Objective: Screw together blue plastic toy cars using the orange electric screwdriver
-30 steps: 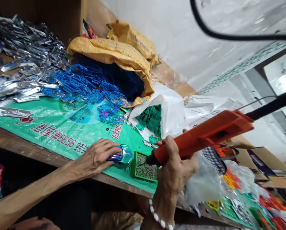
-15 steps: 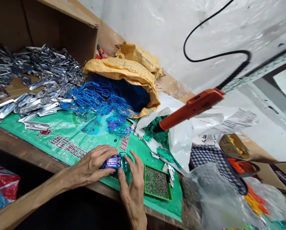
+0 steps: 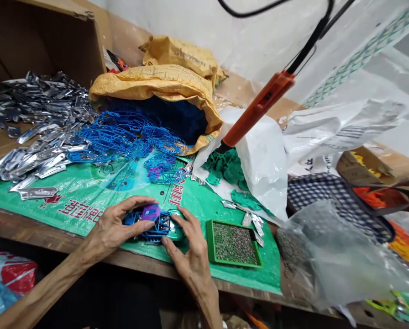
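Both my hands hold a small toy car [image 3: 155, 225] on the green printed mat [image 3: 88, 192] near the table's front edge. The car has a blue lattice frame, a purple top piece and a teal end. My left hand [image 3: 113, 226] grips its left side, thumb on the purple piece. My right hand [image 3: 189, 249] closes its fingers on the teal end. An orange electric screwdriver [image 3: 255, 109] hangs on a black cable above the table, held by no hand.
A green tray of small screws [image 3: 233, 244] lies right of my hands. Behind are blue lattice parts [image 3: 122, 135] spilling from a yellow sack [image 3: 156, 82], silver parts [image 3: 36, 119], a white bag [image 3: 259, 155] of green parts and plastic bags at right.
My right hand let go of the orange screwdriver, which swung up and back on its cable. That hand came down onto the toy car, which both hands have turned.
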Demonstrator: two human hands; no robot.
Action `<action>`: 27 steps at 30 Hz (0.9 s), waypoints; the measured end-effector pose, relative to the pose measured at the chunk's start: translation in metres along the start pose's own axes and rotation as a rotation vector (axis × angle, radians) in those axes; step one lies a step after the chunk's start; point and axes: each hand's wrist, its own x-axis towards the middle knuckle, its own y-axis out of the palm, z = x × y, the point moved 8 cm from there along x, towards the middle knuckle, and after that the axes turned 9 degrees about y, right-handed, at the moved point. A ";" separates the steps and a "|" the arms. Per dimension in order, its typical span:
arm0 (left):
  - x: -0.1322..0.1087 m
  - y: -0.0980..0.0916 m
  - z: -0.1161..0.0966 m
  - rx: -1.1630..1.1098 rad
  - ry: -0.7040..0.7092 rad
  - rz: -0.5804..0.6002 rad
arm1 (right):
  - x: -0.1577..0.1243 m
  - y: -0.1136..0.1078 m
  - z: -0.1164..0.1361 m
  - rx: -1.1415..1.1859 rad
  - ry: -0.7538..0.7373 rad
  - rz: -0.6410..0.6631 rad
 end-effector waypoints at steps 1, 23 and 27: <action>0.000 -0.001 -0.001 0.011 0.005 0.017 | 0.000 0.000 0.000 0.011 -0.006 -0.014; -0.008 0.006 -0.039 0.186 0.391 0.039 | -0.002 -0.010 0.005 0.013 -0.037 -0.062; -0.007 0.011 -0.040 0.125 0.406 0.118 | -0.001 -0.015 0.011 0.029 -0.076 -0.113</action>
